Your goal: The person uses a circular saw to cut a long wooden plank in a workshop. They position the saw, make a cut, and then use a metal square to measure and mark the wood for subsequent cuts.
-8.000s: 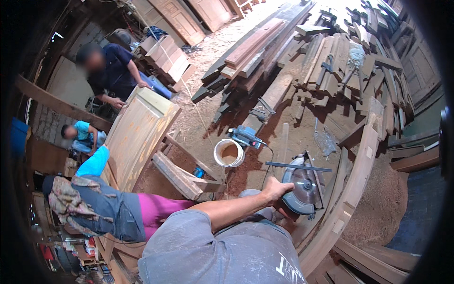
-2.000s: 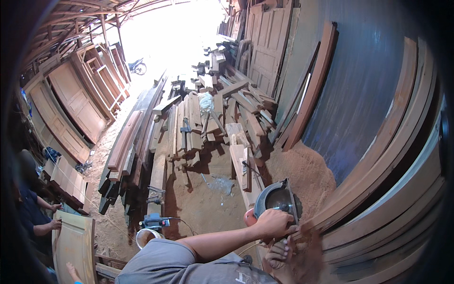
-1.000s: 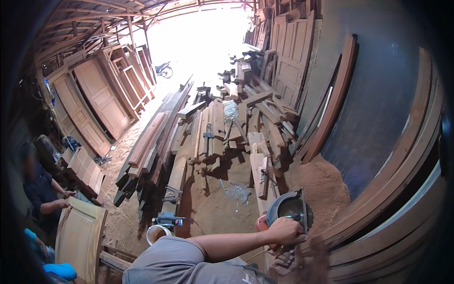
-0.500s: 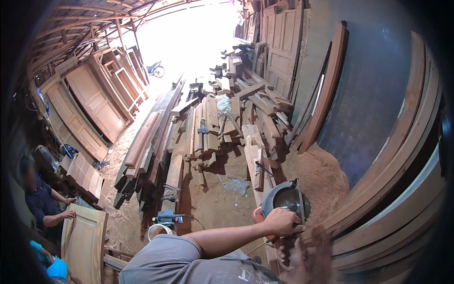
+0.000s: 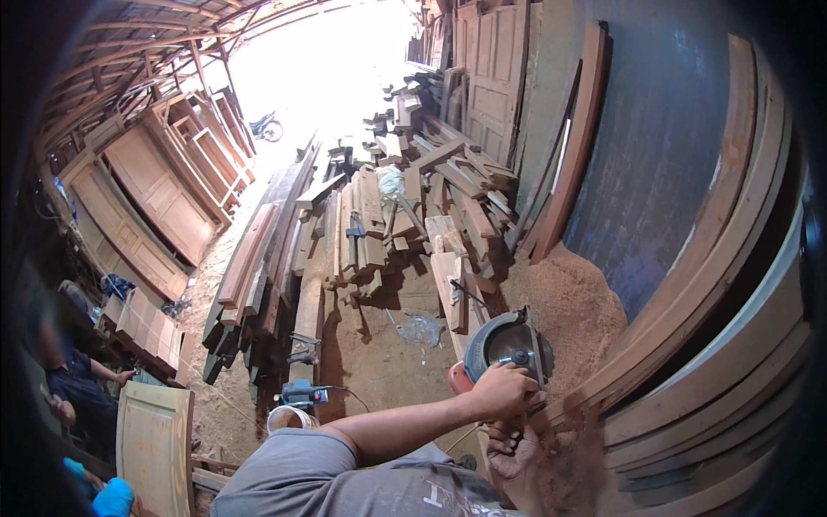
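A circular saw (image 5: 500,345) with a grey guard, a bare round blade and an orange-red body lies over a long wooden plank (image 5: 451,293). My left hand (image 5: 506,392) reaches across from the left and closes on the saw's near edge, beside the blade. Just below it is my right hand (image 5: 512,450), palm turned up and fingers curled in. What its fingers hold, if anything, is too small to make out.
Sawdust (image 5: 573,297) is heaped right of the saw. Long boards (image 5: 706,414) lean along the right. Stacked timber (image 5: 370,224) lies ahead. A blue-grey power tool (image 5: 301,394) sits above a white bucket (image 5: 291,419). At left, a co-worker (image 5: 82,379) is near a wooden panel (image 5: 155,431).
My right hand has risen close beneath my left, its fingers now curled and clearer. My left hand stays at the saw. The co-worker's hands have come off the panel's top edge. The view has shifted slightly.
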{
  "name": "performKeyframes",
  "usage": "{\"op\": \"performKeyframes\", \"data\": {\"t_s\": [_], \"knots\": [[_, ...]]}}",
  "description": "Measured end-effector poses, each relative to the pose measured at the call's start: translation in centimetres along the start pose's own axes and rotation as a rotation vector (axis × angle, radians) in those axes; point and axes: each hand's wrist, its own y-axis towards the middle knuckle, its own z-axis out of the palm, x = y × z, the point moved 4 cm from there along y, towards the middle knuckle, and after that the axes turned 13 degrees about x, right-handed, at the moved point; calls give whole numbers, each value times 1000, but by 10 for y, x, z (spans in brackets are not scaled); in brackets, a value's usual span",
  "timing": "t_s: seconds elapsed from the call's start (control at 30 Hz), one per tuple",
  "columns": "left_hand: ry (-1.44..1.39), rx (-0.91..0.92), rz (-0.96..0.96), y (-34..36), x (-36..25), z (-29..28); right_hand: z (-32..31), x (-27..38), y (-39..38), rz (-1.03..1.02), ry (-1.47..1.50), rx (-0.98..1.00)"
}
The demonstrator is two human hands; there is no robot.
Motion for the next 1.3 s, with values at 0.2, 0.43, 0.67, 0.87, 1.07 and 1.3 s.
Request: {"op": "performKeyframes", "data": {"t_s": [0.2, 0.43, 0.67, 0.87, 1.07, 1.3], "knots": [[-66, 11, -7, -4, -1, 0, 11, 38, -14, -142, -1346, -533], [-105, 130, 5, -3, 13, -6, 76, 75, -19, -580, -1962, -508], [-67, 213, 19, 0, 22, -12, 66, 52, 1, -306, -1964, -284], [-75, 228, 17, -2, 23, -15, 67, 54, 0, -254, -1977, -405], [-35, 240, -27, 0, 23, -17, 75, 56, -1, -230, -2027, -640], [-29, 186, -96, 0, 26, -25, 76, 69, -1, -199, -2239, -877]]}}
